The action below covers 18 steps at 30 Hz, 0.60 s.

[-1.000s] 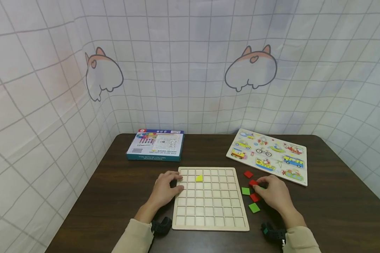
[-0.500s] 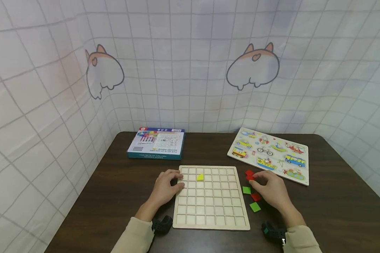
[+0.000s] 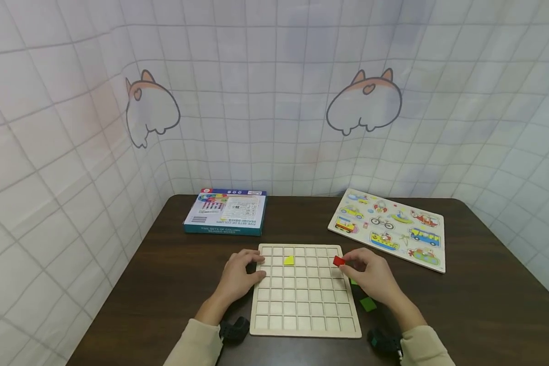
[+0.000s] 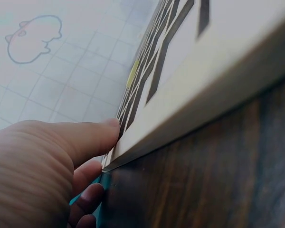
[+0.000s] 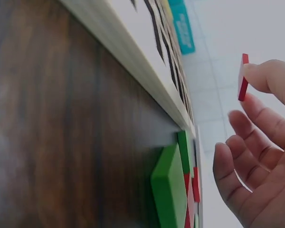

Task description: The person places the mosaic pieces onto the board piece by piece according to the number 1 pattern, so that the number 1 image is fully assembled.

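Between thumb and fingers, my right hand (image 3: 372, 277) pinches a small red square tile (image 3: 339, 261) above the upper right edge of the gridded wooden board (image 3: 303, 308). The right wrist view shows this red tile (image 5: 243, 78) edge-on, with the other fingers loosely bent. My left hand (image 3: 238, 277) rests its thumb and fingertips on the board's left edge; in the left wrist view the thumb (image 4: 97, 138) touches the rim. One yellow tile (image 3: 288, 261) lies in the upper part of the grid. Green tiles (image 3: 368, 304) lie right of the board, partly behind my right hand.
More red tiles (image 5: 196, 185) lie beside the green ones in the right wrist view. A picture puzzle board (image 3: 365, 222) with vehicles lies at the back right of the dark table (image 3: 164, 305). A flat blue-and-white box (image 3: 224, 230) lies at the back left.
My right hand has picked a red tile up from the loose tiles and carried it left to the board's right edge. The left hand has stayed on the board.
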Motion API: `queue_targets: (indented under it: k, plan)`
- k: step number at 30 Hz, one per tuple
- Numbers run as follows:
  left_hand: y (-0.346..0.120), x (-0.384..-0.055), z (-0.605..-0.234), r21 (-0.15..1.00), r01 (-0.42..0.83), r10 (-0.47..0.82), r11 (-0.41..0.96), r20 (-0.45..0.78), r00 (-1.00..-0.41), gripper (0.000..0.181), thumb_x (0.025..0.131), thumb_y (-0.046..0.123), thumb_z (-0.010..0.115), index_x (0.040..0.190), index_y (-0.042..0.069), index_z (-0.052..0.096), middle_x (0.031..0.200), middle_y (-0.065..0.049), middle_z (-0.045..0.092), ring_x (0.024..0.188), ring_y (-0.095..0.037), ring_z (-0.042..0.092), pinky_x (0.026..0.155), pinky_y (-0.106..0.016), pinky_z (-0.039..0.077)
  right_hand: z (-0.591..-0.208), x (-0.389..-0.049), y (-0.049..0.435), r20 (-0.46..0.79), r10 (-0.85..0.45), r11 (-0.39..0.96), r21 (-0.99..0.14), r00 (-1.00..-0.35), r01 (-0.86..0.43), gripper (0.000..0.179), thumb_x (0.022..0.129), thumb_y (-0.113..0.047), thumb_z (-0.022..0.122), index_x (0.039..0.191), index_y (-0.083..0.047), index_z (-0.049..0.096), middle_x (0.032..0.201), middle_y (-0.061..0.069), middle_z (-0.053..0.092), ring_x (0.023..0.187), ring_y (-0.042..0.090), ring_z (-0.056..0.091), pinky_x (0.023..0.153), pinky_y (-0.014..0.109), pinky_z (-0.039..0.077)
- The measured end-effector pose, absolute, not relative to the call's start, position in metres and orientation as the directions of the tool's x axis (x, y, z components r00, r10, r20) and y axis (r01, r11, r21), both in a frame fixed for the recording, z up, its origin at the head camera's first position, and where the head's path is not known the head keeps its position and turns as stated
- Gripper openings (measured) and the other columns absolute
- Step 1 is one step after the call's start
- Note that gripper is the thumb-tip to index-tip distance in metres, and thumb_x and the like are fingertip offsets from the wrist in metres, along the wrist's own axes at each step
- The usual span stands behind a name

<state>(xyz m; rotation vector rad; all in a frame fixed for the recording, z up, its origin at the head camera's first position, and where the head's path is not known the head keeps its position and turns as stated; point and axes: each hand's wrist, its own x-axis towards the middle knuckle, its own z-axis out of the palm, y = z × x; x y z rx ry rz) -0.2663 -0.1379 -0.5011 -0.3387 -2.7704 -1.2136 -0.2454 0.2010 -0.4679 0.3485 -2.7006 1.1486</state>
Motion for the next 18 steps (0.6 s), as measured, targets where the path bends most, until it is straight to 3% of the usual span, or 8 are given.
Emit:
queue_targets:
  k: [9, 18]
  plan:
    - [-0.138, -0.265, -0.502, 0.715, 0.248, 0.165, 0.653, 0.185, -0.969, 0.032, 0.085, 0.021, 0.077, 0.116, 0.016, 0.071, 0.133, -0.001, 0.058, 0.125, -0.031, 0.046, 0.101, -0.056, 0.037, -0.46, -0.251, 0.188, 0.235, -0.226, 0.669, -0.668, -0.945, -0.326, 0.016, 0.086, -0.025, 0.076, 0.099, -0.017, 0.072, 0.083, -0.002, 0.054, 0.073, 0.017, 0.047, 0.06, 0.028, 0.038]
    - [-0.137, -0.266, -0.502, 0.717, 0.26, 0.166, 0.647, 0.2, -0.966, 0.031, 0.085, 0.02, 0.077, 0.115, 0.016, 0.072, 0.133, -0.001, 0.058, 0.125, -0.03, 0.046, 0.101, -0.056, 0.037, -0.451, -0.257, 0.176, 0.185, -0.292, 0.689, -0.64, -0.938, -0.34, 0.017, 0.086, -0.023, 0.075, 0.101, -0.016, 0.072, 0.09, -0.007, 0.067, 0.077, 0.012, 0.056, 0.063, 0.027, 0.047]
